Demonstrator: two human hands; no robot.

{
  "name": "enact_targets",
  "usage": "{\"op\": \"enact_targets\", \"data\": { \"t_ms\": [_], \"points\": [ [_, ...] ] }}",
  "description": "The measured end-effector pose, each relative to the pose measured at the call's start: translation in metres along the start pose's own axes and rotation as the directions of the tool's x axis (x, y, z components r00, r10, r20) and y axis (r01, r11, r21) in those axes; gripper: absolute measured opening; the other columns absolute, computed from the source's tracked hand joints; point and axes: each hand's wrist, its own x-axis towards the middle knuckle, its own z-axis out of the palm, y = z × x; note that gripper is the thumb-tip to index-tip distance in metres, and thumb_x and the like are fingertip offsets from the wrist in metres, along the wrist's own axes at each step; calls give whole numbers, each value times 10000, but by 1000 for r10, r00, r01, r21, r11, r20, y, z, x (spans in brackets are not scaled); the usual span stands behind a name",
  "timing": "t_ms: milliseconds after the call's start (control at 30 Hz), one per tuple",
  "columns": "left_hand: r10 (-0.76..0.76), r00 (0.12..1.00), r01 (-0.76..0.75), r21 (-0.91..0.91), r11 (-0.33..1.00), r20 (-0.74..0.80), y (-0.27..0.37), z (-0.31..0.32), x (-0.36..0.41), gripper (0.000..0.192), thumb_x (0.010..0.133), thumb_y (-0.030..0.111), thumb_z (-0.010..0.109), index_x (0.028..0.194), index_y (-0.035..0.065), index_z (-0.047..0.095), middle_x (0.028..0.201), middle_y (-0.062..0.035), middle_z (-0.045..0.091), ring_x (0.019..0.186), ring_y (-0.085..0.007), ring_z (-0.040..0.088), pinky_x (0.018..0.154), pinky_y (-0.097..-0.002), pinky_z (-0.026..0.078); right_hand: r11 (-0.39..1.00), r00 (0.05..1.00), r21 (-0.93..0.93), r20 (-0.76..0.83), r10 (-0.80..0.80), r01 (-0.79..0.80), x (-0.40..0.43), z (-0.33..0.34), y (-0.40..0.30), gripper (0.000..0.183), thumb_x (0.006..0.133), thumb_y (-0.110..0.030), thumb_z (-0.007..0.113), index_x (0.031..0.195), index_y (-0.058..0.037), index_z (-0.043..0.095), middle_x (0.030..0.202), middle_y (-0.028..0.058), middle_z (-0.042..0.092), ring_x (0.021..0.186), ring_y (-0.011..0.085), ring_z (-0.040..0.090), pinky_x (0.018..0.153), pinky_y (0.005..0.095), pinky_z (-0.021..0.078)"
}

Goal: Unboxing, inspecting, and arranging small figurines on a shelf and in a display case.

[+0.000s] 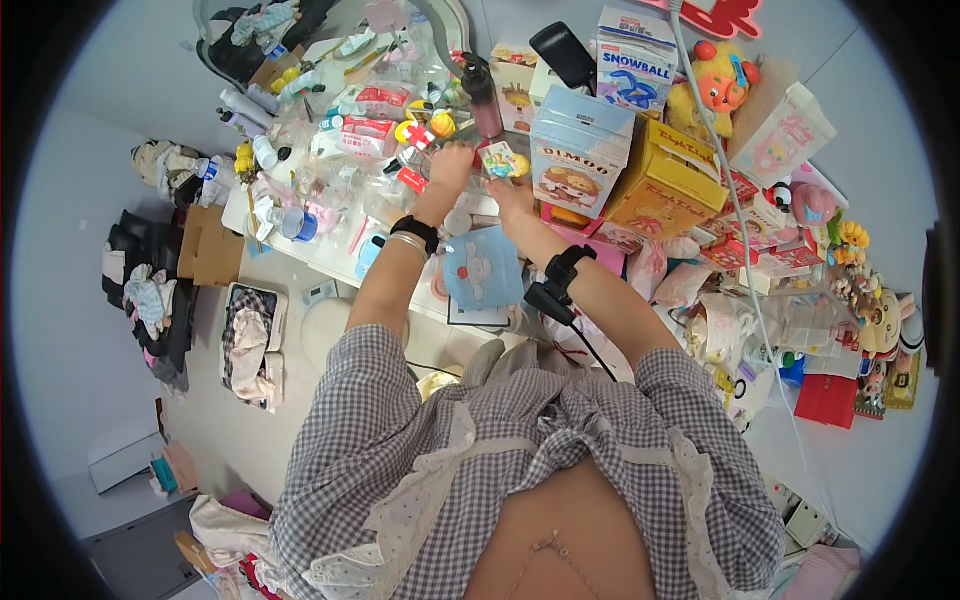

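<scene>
Both of my hands reach over a crowded white table. My left hand [451,166], fingers bent down, is beside a red-and-white item [417,135] and small yellow things; whether it grips anything cannot be told. My right hand [511,196] is at a small picture card [496,160] with a small yellow-haired figure [518,165] by its edge, and seems to hold the card. A pump bottle with pink liquid [484,105] stands just beyond my hands. Between my forearms lies a light blue pouch with a white cartoon dog [483,268], near the table's front edge.
A blue-white figure box [576,157] and a yellow box [664,184] stand close right of my right hand. Clear plastic cups [298,223], tissue packs [367,137] and a mirror [330,37] are at the left and back. A white cable [724,161] hangs at the right.
</scene>
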Motion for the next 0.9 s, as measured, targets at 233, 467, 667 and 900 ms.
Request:
{"op": "enact_targets", "data": {
  "t_ms": [233, 467, 667, 900],
  "points": [
    [-137, 990, 129, -162, 978, -38, -2, -6, -7, 112, 741, 92, 477, 812, 31, 538, 841, -152, 575, 705, -333, 590, 576, -421, 487, 885, 908, 225, 197, 369, -409, -10, 3, -13, 362, 884, -190, 406, 1143, 50, 322, 987, 198, 528, 850, 275, 587, 742, 312, 522],
    [-215, 975, 192, -293, 937, -50, -9, -28, -22, 122, 736, 109, 508, 829, 39, 544, 830, -155, 566, 711, -333, 579, 622, -414, 472, 772, 730, 132, 454, 511, -622, -28, 36, -57, 362, 918, -312, 318, 1114, -12, 374, 1052, 159, 490, 1008, 255, 495, 866, 332, 447],
    [-89, 992, 73, -166, 983, -89, 12, -47, -15, 144, 724, 139, 531, 844, 68, 566, 807, -116, 575, 723, -296, 578, 606, -401, 466, 880, 804, 168, 508, 309, -445, 19, 36, -48, 264, 913, -291, 357, 1013, -66, 453, 983, 60, 514, 920, 160, 507, 840, 286, 429],
    [68, 984, -80, -65, 995, -167, 15, -41, -18, 153, 704, 184, 567, 836, 109, 585, 781, -60, 584, 765, -238, 564, 704, -361, 432, 893, 886, 215, 346, 308, -395, 21, 33, -49, 193, 901, -211, 372, 964, -68, 484, 883, 35, 532, 866, 132, 527, 716, 287, 459]
  ]
}}
